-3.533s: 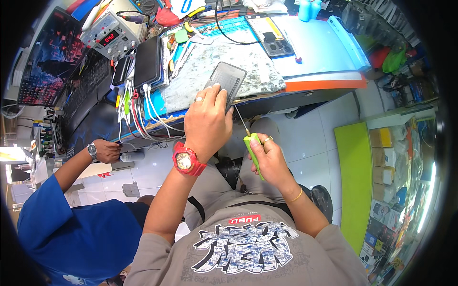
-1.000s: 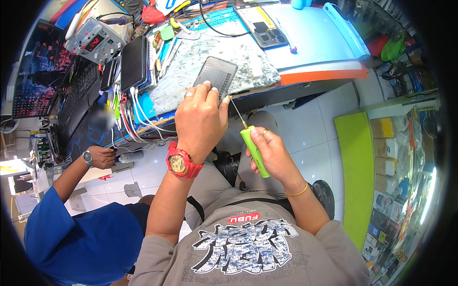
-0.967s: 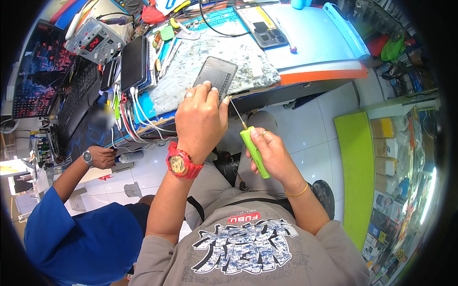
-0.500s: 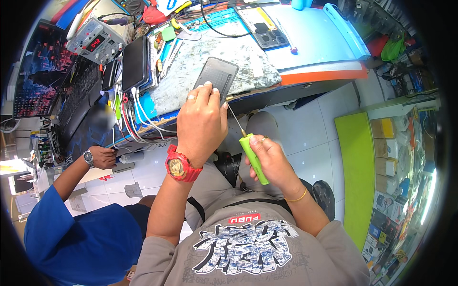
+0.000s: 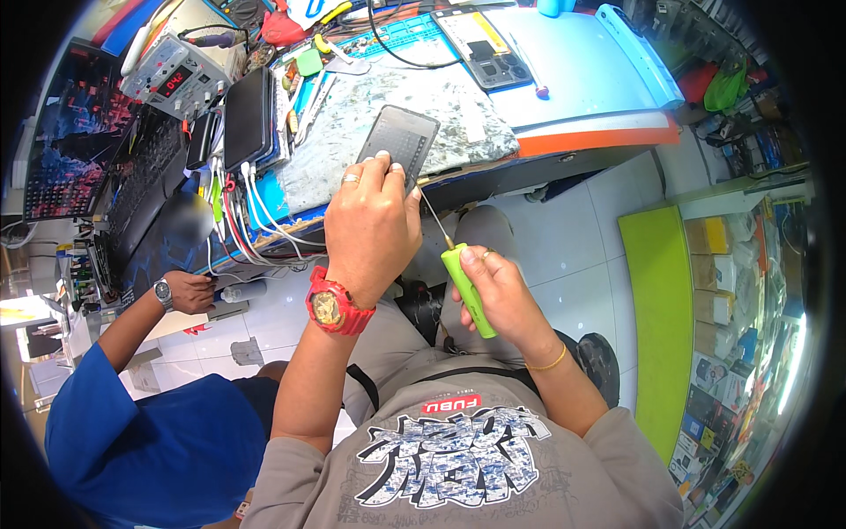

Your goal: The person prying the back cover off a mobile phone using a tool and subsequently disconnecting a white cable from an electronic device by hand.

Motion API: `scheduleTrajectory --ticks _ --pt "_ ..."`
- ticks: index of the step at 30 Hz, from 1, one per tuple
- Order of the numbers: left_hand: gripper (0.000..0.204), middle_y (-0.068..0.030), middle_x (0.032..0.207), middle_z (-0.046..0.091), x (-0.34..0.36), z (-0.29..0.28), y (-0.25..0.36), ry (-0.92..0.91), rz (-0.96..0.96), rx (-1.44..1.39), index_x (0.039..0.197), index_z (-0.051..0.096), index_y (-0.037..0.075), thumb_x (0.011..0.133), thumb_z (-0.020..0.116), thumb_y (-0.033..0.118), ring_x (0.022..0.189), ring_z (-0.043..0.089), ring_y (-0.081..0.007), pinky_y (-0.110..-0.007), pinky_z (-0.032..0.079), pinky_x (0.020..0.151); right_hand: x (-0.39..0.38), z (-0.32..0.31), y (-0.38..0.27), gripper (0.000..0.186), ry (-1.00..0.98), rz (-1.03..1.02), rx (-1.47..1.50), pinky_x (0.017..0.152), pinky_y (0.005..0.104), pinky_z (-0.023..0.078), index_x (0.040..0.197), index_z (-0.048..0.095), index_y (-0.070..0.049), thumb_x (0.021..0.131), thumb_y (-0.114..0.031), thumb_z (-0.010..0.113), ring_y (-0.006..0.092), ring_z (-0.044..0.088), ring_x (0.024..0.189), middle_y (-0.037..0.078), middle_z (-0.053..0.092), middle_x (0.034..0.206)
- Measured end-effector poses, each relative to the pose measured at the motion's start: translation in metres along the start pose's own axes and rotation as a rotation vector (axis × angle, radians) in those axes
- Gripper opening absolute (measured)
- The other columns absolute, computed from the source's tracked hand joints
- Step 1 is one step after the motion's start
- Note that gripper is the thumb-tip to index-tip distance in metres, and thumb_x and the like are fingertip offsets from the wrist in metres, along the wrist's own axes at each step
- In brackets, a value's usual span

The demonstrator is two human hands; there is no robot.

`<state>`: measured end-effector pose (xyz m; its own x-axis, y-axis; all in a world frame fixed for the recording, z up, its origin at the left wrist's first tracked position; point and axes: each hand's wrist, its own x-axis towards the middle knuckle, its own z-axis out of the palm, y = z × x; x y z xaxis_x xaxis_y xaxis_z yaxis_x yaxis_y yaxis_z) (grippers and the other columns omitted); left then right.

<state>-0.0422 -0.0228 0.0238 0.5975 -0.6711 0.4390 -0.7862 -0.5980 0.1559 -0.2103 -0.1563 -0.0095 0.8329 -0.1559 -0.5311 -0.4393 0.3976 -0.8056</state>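
The person's right hand (image 5: 502, 295) is clamped around a lime-handled tool (image 5: 456, 270), held on the near side of the mat (image 5: 463, 106), its thin shaft slanting up toward it. Just beyond, at the mat's near edge, the left hand (image 5: 374, 216) lies over a thin grey panel (image 5: 402, 130), fingers close together on its face and thumb along its right side; whether they curl beneath cannot be told. The shaft's tip meets or nearly meets the panel beside that thumb.

The panel looks light and stiff, probably smooth enough to slide and easily cracked if bent, so its long edges seem the best hold. The tool's thick handle should sit securely, gripped behind the shaft.

Left of the mat and nearer than it, a co-worker's hand (image 5: 189, 291) is beside a clear bottle (image 5: 242, 291), whose contents are indistinct. Well to the mat's right, a display case (image 5: 731, 189) holds boxes (image 5: 708, 273) and packets. A black phone (image 5: 248, 117) is just left of the mat; past its far edge lies an opened phone (image 5: 485, 53). Farther right of the mat is a green bag (image 5: 727, 104), its inside hidden.
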Motion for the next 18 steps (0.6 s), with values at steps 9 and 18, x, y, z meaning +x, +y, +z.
scheduleTrajectory --ticks 9,18 --pt "0.030 -0.0211 0.126 0.076 0.0013 -0.0003 0.0018 -0.009 -0.005 0.013 0.113 0.079 -0.005 0.091 0.084 0.016 0.115 0.072 -0.0430 -0.047 0.060 0.098 0.0014 0.0032 0.0029 0.050 0.019 -0.005 0.000 0.050 0.0281 0.053 0.134 0.065 0.000 0.118 -0.047 0.055 0.0111 0.063 0.054 0.006 0.067 0.082" --pt "0.027 -0.0209 0.122 0.076 0.0037 -0.0003 0.0044 -0.006 -0.019 0.018 0.109 0.079 -0.005 0.092 0.083 0.016 0.111 0.072 -0.0413 -0.046 0.061 0.094 0.0015 0.0018 0.0011 0.053 0.030 -0.029 -0.010 0.052 0.0281 0.054 0.136 0.065 0.002 0.119 -0.047 0.054 0.0111 0.064 0.055 0.006 0.067 0.082"
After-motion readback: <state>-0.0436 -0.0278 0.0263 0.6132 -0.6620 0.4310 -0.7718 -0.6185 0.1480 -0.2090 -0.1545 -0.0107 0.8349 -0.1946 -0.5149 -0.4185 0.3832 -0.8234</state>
